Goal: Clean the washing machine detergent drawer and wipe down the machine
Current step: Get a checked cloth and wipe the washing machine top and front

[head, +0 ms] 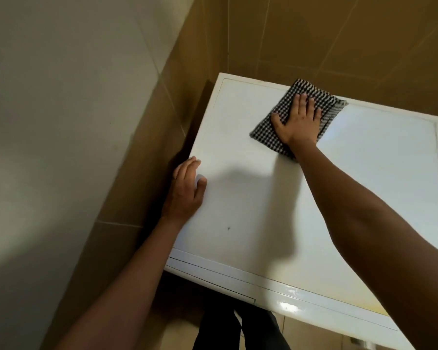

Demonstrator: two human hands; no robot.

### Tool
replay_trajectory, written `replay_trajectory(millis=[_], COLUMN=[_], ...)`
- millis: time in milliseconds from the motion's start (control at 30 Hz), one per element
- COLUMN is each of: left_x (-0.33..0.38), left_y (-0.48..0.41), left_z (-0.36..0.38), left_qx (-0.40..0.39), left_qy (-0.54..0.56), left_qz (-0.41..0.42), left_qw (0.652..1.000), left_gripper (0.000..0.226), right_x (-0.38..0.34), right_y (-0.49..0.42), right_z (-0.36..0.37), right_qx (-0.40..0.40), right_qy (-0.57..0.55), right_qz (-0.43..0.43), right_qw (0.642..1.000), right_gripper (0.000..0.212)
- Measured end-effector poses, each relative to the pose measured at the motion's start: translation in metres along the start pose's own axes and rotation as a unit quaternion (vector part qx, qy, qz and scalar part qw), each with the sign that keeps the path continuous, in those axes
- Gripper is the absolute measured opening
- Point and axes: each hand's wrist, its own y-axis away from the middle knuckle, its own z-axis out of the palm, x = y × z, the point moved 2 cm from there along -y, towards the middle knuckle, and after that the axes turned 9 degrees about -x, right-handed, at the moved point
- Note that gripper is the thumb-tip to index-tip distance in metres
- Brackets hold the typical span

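Observation:
The white washing machine (352,188) fills the right half of the head view, seen from above. A folded black-and-white checked cloth (271,127) lies flat near the back edge of its top. My right hand (299,120) presses on the cloth with straight, spread fingers. My left hand (187,190) rests on the left edge of the top, its fingers loosely bent and its thumb on the white surface. It holds nothing. A small dark speck (228,228) sits on the top near the front. The detergent drawer is not visible.
A brown tiled wall (339,39) stands right behind the machine. A second wall, pale above and brown tiled below (127,178), runs close along its left side. The machine's front edge (238,276) overhangs my dark trousers (223,327) and the floor.

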Motion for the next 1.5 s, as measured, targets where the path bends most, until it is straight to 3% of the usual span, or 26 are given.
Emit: replay_trajectory(millis=[367, 567, 733, 867, 1167, 1400, 1500], left_x=[0.005, 0.008, 0.008, 0.010, 0.012, 0.032, 0.039], left_y=[0.001, 0.002, 0.016, 0.033, 0.074, 0.100, 0.108], left_z=[-0.004, -0.017, -0.035, -0.049, -0.057, -0.049, -0.040], left_qx=[0.010, 0.069, 0.110, 0.061, -0.001, -0.051, -0.074], left_qy=[0.026, 0.070, 0.153, 0.152, 0.077, 0.046, 0.026], left_qz=[-0.033, -0.044, -0.128, -0.139, -0.120, -0.077, -0.050], left_qw=[0.999, 0.994, 0.974, 0.977, 0.990, 0.995, 0.996], left_gripper=[0.064, 0.052, 0.049, 0.056, 0.033, 0.029, 0.041], right_x=[-0.128, -0.151, -0.155, -0.162, -0.160, -0.117, -0.084], right_y=[0.028, 0.101, 0.173, 0.224, 0.303, 0.339, 0.348], right_z=[0.029, 0.058, 0.078, 0.096, 0.116, 0.136, 0.139], right_qx=[-0.033, -0.044, -0.041, -0.055, -0.068, -0.043, -0.039], right_qy=[0.082, 0.079, 0.034, 0.059, 0.084, 0.164, 0.178], right_qz=[-0.184, -0.244, -0.284, -0.334, -0.402, -0.383, -0.364], right_qw=[0.979, 0.966, 0.957, 0.939, 0.909, 0.908, 0.913], right_gripper=[0.082, 0.078, 0.080, 0.079, 0.062, 0.055, 0.055])
